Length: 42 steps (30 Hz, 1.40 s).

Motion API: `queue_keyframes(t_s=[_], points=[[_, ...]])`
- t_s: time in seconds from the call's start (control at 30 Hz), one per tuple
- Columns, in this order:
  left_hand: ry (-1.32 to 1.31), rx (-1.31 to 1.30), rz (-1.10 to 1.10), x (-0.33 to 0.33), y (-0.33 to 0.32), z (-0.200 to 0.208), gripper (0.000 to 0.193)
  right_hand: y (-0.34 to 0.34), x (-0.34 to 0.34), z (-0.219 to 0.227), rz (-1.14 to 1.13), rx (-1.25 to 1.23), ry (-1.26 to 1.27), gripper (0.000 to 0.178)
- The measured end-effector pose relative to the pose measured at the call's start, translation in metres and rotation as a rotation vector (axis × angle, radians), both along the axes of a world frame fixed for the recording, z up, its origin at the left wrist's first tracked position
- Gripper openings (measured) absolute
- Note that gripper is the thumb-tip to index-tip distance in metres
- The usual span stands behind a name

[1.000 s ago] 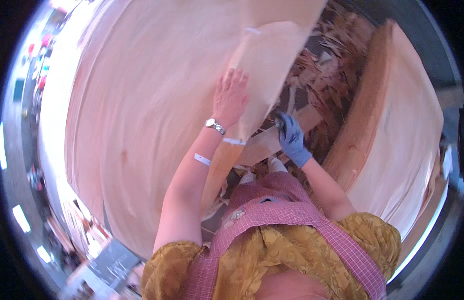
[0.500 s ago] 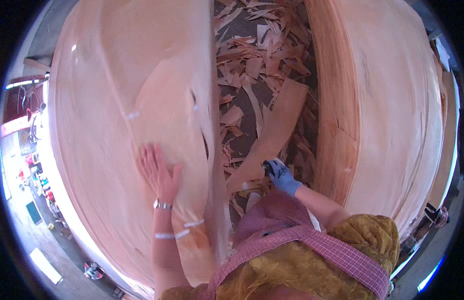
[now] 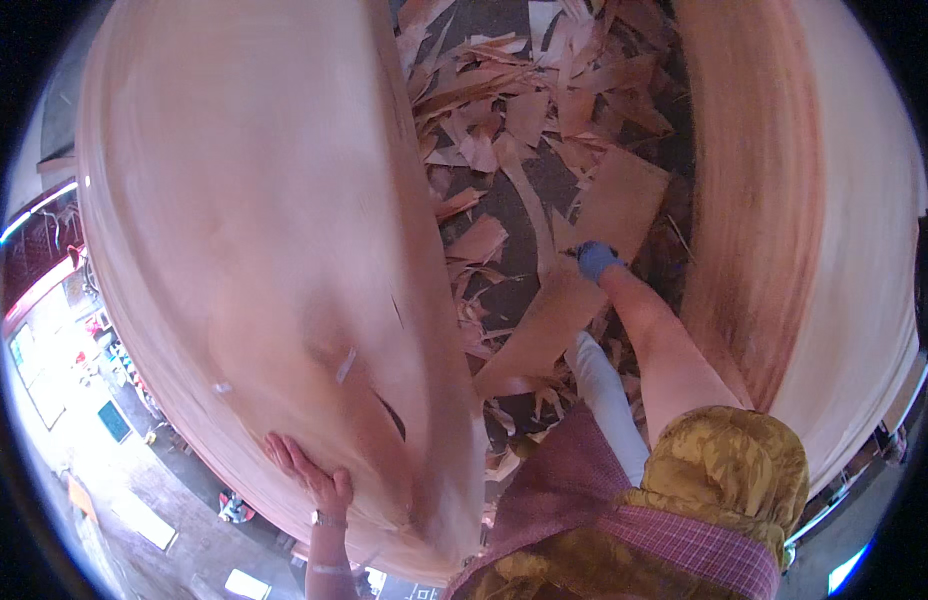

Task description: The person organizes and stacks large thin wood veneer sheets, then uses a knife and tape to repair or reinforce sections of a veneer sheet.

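Note:
My bare left hand (image 3: pixel 309 470), with a metal band on its wrist, lies flat and fingers outstretched on the near part of a large pale wood veneer stack (image 3: pixel 254 200). A dark split shows in the veneer to the right of it. My right hand (image 3: pixel 596 261), in a blue glove with dark fingertips, reaches down into the gap between two stacks. Its fingers are closed at the bent middle of a wide veneer strip (image 3: pixel 549 318) above the floor. The fingertips are partly hidden.
Torn veneer scraps (image 3: pixel 524 118) litter the dark floor of the gap. A second tall stack with reddish layered sides (image 3: pixel 749 190) stands on the right. My lower leg (image 3: pixel 606 395) and a checked apron (image 3: pixel 554 465) show below the right hand. Bright workshop floor lies beyond the left stack.
My right arm has stretched farther forward into the gap, and the strip now bends at the hand. My left hand sits lower in the picture, still on the stack. The view has shifted.

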<state>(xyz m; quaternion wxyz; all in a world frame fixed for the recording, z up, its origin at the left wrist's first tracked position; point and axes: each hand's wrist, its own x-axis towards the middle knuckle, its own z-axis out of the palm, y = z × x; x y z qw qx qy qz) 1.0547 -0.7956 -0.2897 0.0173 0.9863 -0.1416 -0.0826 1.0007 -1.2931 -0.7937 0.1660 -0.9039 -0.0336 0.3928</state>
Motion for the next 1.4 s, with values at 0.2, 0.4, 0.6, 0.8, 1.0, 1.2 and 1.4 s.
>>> queue_keyframes(t_s=[0.2, 0.4, 0.6, 0.8, 1.0, 1.2, 1.4], points=[[0.010, -0.009, 0.114, -0.019, 0.006, 0.005, 0.104, 0.007, 0.125, -0.127, -0.453, 0.097, -0.278, 0.039], [-0.010, 0.105, 0.063, -0.025, 0.031, -0.028, 0.106, -0.052, 0.216, -0.265, -0.574, 0.100, -0.501, 0.042], [-0.018, 0.209, 0.063, -0.031, 0.006, 0.000, 0.106, 0.047, 0.209, -0.174, -1.321, 1.071, -0.117, 0.041], [-0.023, 0.063, 0.008, -0.014, 0.020, 0.001, 0.106, 0.075, 0.090, 0.087, -1.577, 0.990, 0.053, 0.035], [-0.004, 0.025, -0.015, -0.017, 0.024, 0.019, 0.095, 0.069, 0.045, 0.261, -1.505, 1.135, -0.004, 0.017], [0.012, -0.101, 0.021, -0.015, 0.021, 0.044, 0.097, 0.115, 0.073, 0.511, -0.383, 0.656, -0.838, 0.020], [0.034, -0.810, 0.060, 0.002, 0.011, 0.077, 0.105, 0.200, 0.060, 0.730, -0.226, 0.864, -0.625, 0.020]])
